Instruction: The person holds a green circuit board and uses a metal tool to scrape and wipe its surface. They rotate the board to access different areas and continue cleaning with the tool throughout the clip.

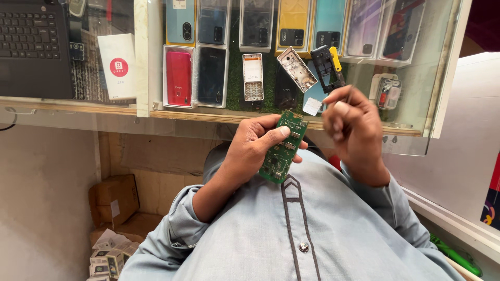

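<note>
Circuit board (284,147), green, held tilted and raised over the lap, component face up, likely for inspection. Left hand (255,145) closed around its edge, thumb pressing the face. Right hand (351,127) just beside, fingers curled nearly shut; whether it pinches something small, cannot tell. Beyond both hands, loose phone housings (297,69) lie on the glass counter (416,130).
</note>
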